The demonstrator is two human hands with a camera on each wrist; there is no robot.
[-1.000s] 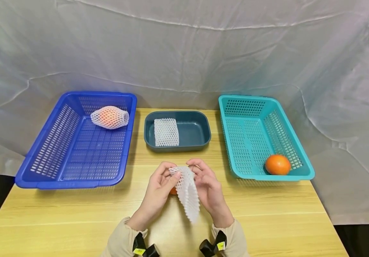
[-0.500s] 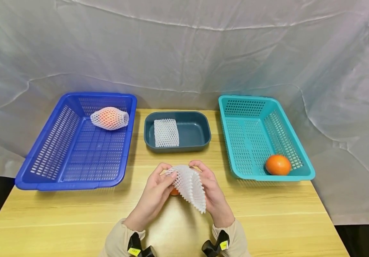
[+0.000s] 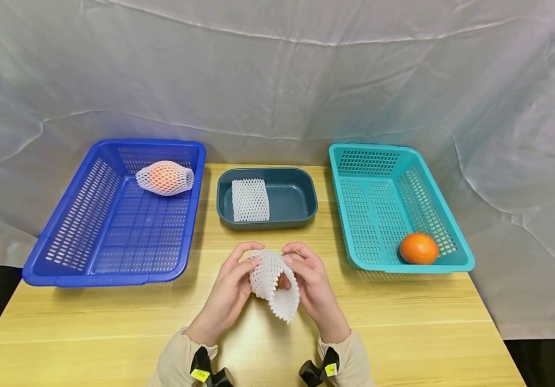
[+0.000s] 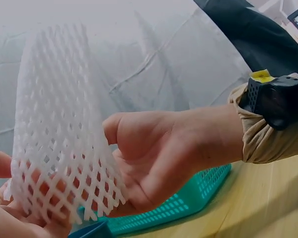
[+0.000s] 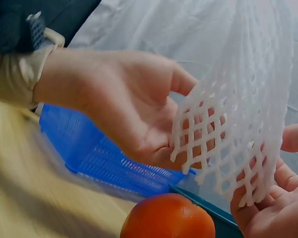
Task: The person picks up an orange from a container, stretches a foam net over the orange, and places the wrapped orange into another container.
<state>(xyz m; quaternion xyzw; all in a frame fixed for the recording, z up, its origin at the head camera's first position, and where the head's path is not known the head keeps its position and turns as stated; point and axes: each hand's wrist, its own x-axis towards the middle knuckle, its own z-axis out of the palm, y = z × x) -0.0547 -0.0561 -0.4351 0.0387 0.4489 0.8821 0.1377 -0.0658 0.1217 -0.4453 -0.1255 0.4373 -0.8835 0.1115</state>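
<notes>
In the head view a white foam net fruit sleeve [image 3: 264, 277] is between the two hands, its mouth gaping toward the person. My left hand [image 3: 229, 293] grips its left side and my right hand [image 3: 317, 287] its right side. Both thumbs lie near the upper edge. Through the mesh in the left wrist view, fingers show behind the sleeve [image 4: 59, 114]. Below the hands, an orange [image 5: 168, 218] shows in the right wrist view; the head view does not clearly show it.
A blue basket [image 3: 113, 281] at left holds a net-wrapped orange [image 3: 165, 178]. The dark box [image 3: 292, 201] at the back has a flat foam net [image 3: 250, 200] in it. At right, a teal basket [image 3: 374, 265] contains another orange [image 3: 419, 249].
The sleeve has been turned and spread, so its mouth now gapes; its hanging end swung right, then back left. The orange below, partly visible earlier in the head view, is now covered.
</notes>
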